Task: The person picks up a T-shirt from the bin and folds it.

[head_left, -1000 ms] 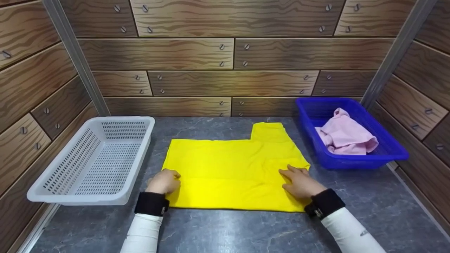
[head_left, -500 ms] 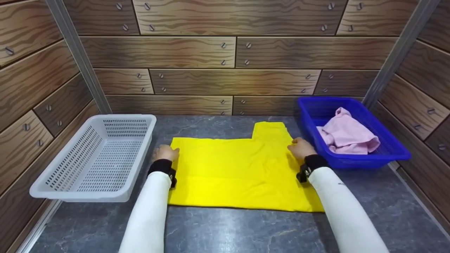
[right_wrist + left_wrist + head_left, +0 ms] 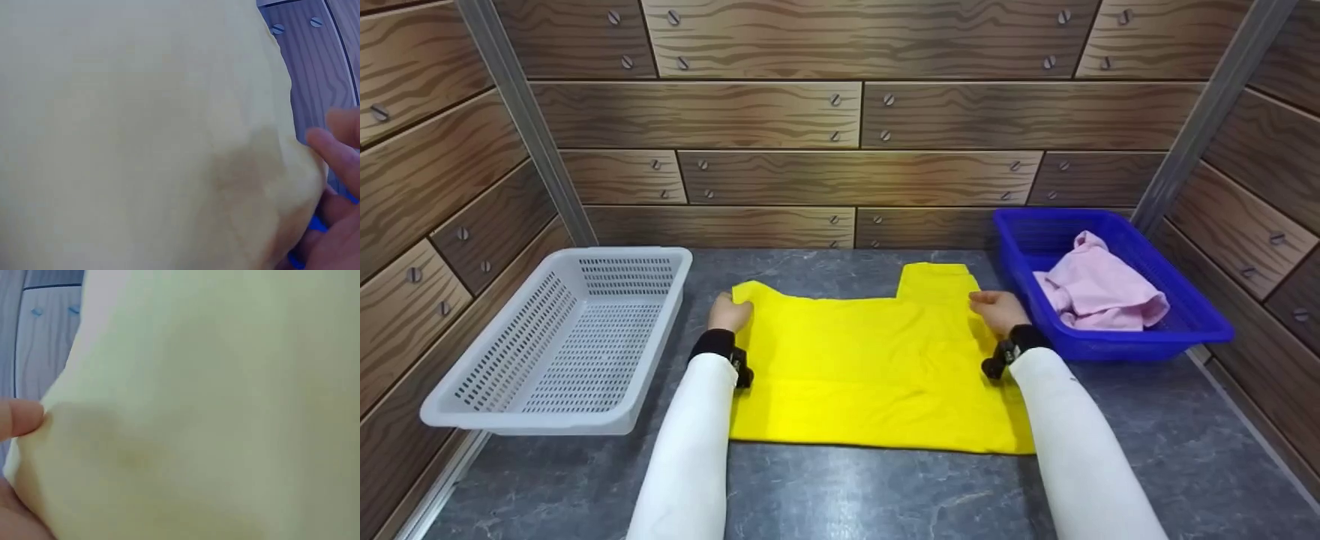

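Observation:
A yellow T-shirt [image 3: 847, 360], folded in half with a sleeve [image 3: 936, 281] pointing to the far side, lies across the middle of the table. At its far left corner my left hand [image 3: 727, 311] pinches the cloth, and that corner stands slightly raised. The left wrist view has the thumb [image 3: 23, 417] on the near face of the fabric and fingers behind it. My right hand [image 3: 997, 309] holds the right edge, just below the sleeve. Fingers [image 3: 337, 160] lie on both sides of that edge in the right wrist view, where the shirt looks pale.
To the left stands a white perforated basket [image 3: 660, 360] with nothing in it. A blue basket [image 3: 1125, 345] at the back right holds a crumpled pink garment [image 3: 1102, 285]; its wall is close to my right hand. Wood-patterned walls [image 3: 780, 112] enclose the grey table [image 3: 840, 495].
Both hands have moved from the shirt's near part to its far side. The left hand has taken hold of the corner and lifted it a little; the right now grips the edge.

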Motion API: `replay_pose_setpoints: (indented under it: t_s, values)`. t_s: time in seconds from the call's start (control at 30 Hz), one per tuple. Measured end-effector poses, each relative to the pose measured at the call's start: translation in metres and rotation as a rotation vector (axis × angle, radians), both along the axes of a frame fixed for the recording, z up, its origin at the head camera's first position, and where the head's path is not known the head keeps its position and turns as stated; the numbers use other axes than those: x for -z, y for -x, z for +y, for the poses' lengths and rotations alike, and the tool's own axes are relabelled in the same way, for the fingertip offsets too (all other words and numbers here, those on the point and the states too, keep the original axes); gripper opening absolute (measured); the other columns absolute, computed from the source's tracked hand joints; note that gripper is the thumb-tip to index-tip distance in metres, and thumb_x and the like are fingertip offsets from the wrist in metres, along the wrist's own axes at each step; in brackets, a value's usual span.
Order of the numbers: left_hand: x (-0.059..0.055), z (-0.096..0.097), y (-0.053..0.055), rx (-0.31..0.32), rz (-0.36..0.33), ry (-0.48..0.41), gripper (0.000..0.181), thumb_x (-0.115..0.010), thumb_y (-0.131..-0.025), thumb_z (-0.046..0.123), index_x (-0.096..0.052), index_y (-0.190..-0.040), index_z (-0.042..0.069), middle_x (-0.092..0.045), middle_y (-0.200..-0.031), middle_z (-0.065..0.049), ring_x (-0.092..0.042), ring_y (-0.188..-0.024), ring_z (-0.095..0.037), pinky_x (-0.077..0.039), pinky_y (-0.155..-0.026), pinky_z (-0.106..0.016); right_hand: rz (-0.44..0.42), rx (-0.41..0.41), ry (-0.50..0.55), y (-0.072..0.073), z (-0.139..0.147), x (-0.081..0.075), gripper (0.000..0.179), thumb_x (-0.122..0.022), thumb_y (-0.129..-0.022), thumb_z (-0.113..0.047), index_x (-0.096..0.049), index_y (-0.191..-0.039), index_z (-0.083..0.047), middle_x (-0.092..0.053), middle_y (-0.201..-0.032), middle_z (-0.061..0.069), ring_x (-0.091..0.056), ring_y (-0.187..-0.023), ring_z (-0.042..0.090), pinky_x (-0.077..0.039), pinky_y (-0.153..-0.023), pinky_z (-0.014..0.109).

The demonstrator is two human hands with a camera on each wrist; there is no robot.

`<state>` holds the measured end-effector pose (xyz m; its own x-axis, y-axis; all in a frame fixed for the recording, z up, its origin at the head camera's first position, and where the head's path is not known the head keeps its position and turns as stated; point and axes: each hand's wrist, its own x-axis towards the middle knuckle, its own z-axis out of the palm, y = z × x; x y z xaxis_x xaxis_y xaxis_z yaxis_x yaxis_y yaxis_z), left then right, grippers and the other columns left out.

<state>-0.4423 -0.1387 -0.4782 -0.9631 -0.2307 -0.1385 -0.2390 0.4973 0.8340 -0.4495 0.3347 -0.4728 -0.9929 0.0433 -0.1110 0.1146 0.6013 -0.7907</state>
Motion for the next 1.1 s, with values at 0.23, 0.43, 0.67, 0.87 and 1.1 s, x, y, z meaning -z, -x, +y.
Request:
replay_pose_setpoints:
  t_s: [0.23, 0.43, 0.67, 0.87, 1.1]
  values:
    - [-0.004, 0.001, 0.006, -0.116, 0.133, -0.290, 0.055, -0.060, -0.101, 0.009, -0.037, -0.148, -0.008, -0.047, -0.145, -0.030, -0.049, -0.133, -0.041, -0.041, -0.116, -0.047, 0.160, 0.083, 0.043, 0.000, -0.005, -0.001, 0.039, -0.054, -0.105, -0.012, -0.059, -0.140, 0.005, -0.059, -0.143, 0.027, -0.056, -0.133, 0.041, -0.046, -0.112, 0.045]
    - [-0.019, 0.002, 0.004, -0.107, 0.251, -0.206, 0.038, -0.053, -0.100, 0.005, -0.059, -0.135, -0.008, -0.059, -0.137, -0.030, -0.057, -0.123, -0.040, -0.046, -0.109, -0.047, 0.271, 0.127, -0.017, -0.002, -0.011, 0.001, 0.024, -0.060, -0.102, -0.007, -0.074, -0.119, 0.004, -0.071, -0.124, 0.025, -0.065, -0.112, 0.037, -0.049, -0.088, 0.027]
    - [-0.031, 0.006, -0.001, -0.120, 0.342, -0.123, 0.026, -0.052, -0.096, 0.002, -0.062, -0.118, -0.006, -0.064, -0.124, -0.027, -0.057, -0.110, -0.038, -0.046, -0.103, -0.046, 0.053, -0.050, -0.138, -0.003, -0.006, 0.002, 0.038, -0.052, -0.104, -0.014, -0.062, -0.138, 0.001, -0.061, -0.140, 0.026, -0.059, -0.097, 0.025, -0.043, -0.077, 0.024]
    - [-0.034, 0.005, -0.011, -0.165, 0.313, -0.142, 0.025, -0.048, -0.099, 0.004, -0.062, -0.118, -0.003, -0.063, -0.125, -0.025, -0.057, -0.110, -0.036, -0.046, -0.100, -0.045, 0.277, 0.080, -0.023, -0.009, -0.008, 0.002, 0.034, -0.057, -0.103, -0.008, -0.065, -0.133, 0.006, -0.063, -0.137, 0.027, -0.058, -0.129, 0.040, -0.047, -0.107, 0.040]
    - [-0.033, -0.005, -0.044, -0.204, 0.290, -0.078, 0.030, -0.046, -0.100, 0.010, -0.061, -0.123, -0.003, -0.063, -0.130, -0.027, -0.059, -0.119, -0.043, -0.046, -0.105, -0.051, 0.522, 0.118, -0.001, -0.056, 0.001, -0.003, 0.020, -0.060, -0.094, 0.006, -0.073, -0.110, 0.003, -0.071, -0.112, 0.023, -0.058, -0.095, 0.015, -0.040, -0.080, 0.013]
